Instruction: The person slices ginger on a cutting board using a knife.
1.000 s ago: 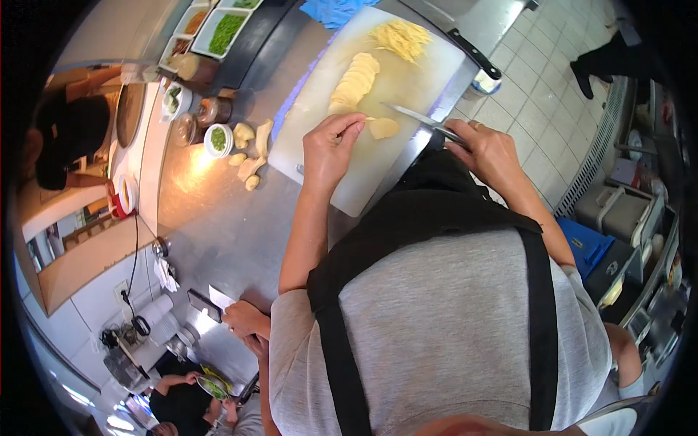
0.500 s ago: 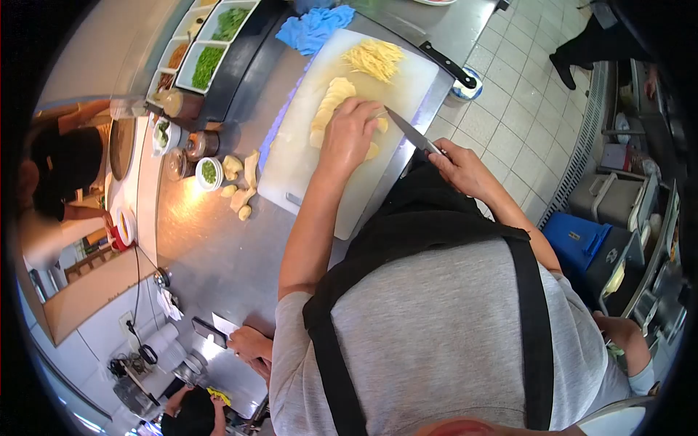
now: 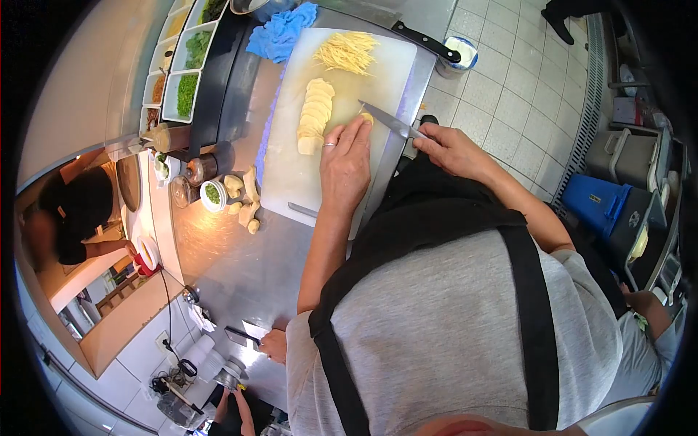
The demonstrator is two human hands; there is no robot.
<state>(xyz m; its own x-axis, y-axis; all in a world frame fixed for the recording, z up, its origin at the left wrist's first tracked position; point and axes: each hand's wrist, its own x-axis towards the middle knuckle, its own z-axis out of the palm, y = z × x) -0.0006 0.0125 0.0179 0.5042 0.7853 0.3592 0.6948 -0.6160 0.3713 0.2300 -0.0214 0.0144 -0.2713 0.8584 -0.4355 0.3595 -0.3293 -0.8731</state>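
My right hand is closed around the handle of a kitchen knife, its blade lying across the white cutting board. Beside the blade, my left hand, with a ring on one finger, has its fingers bent together on a small piece of ginger. An overlapping row of ginger slices lies to the left of these fingers. At the board's far end sits a heap of ginger shreds.
A second, black-handled knife lies at the board's far right corner. Ginger roots and a cup of chopped greens stand left of the board. A blue cloth and ingredient trays are farther off. Other people are nearby.
My left hand has moved off the sliced row toward the knife and now holds a small ginger piece. The knife blade is now against that piece. The whole view has shifted slightly.
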